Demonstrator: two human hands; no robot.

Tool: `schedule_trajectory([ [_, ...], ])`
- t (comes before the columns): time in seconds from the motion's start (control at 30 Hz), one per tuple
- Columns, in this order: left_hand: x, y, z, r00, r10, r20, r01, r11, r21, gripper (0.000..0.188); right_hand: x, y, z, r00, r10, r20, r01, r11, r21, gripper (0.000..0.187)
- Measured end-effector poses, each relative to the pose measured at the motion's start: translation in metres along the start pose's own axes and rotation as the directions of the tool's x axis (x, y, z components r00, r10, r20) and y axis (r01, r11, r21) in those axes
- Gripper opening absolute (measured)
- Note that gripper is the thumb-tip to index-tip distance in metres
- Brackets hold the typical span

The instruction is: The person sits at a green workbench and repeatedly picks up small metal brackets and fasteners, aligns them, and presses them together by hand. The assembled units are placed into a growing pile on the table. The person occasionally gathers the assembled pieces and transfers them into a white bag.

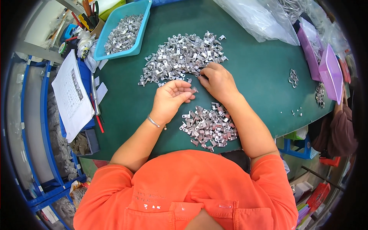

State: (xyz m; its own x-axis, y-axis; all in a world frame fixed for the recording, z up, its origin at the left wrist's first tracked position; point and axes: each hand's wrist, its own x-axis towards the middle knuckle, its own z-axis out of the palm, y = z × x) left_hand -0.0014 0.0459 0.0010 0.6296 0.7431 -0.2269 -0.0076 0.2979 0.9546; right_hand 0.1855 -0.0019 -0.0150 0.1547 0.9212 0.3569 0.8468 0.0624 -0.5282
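Observation:
A large heap of small silvery metal brackets (180,55), bent and with holes in them, lies on the green tabletop (257,76). My left hand (173,96) is just below this heap, fingers curled, with one small bracket (195,89) pinched at the fingertips. At the heap's near right edge, my right hand (217,81) has its thumb and forefinger closed together among the brackets; what is between them is hidden. Closer to my body, between my forearms, sits a smaller heap of similar brackets (211,126).
A turquoise basket (140,36) with more brackets stands far left. Papers (72,96) hang over the left edge, near a red pen (100,124). Clear plastic bags (260,19), purple baskets (331,73) and metal links (293,78) are at right. Another person's arm (339,126) shows there.

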Motion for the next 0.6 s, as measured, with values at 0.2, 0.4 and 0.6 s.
schedule_trajectory([
  [0.2, -0.008, 0.008, 0.001, 0.988, -0.155, 0.024, 0.156, 0.960, -0.234, 0.021, 0.002, 0.003, -0.016, 0.998, 0.016, 0.055, -0.019, 0.998, 0.055, 0.008],
  [0.4, -0.018, 0.012, -0.011, 0.992, -0.076, 0.103, 0.084, 0.993, -0.079, 0.017, -0.004, 0.003, -0.038, 0.928, 0.212, 0.306, -0.346, 0.794, 0.500, 0.006],
  [0.6, -0.028, 0.023, -0.017, 0.923, -0.257, 0.287, 0.209, 0.960, 0.187, 0.013, -0.004, 0.001, -0.044, 0.972, -0.010, 0.237, -0.157, 0.722, 0.674, 0.008],
])
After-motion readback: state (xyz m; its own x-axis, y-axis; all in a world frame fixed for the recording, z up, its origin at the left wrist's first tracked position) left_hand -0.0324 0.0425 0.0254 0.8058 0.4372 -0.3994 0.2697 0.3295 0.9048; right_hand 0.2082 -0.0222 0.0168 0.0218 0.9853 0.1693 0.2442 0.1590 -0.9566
